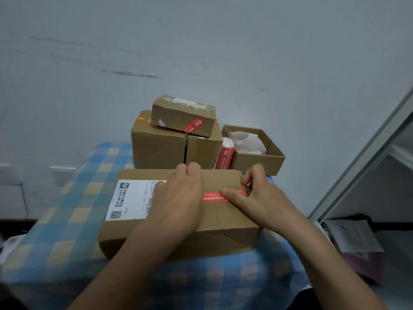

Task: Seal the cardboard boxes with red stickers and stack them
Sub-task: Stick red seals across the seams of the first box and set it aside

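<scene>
Head view: box was held by curled left fingers; sticker, pressed under straight right fingers, needed firm smoothing outward.

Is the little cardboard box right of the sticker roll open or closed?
Open: the little cardboard box has no flaps over its top, and crumpled white paper shows inside.

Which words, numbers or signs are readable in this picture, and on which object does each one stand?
Shipping label on the near box: "买低价大牌正品", "扫码进入百亿补贴"; smaller print unreadable.
Red sticker on that box: blurred.
Sticker roll: too small.
Top box sticker: too small.
</scene>
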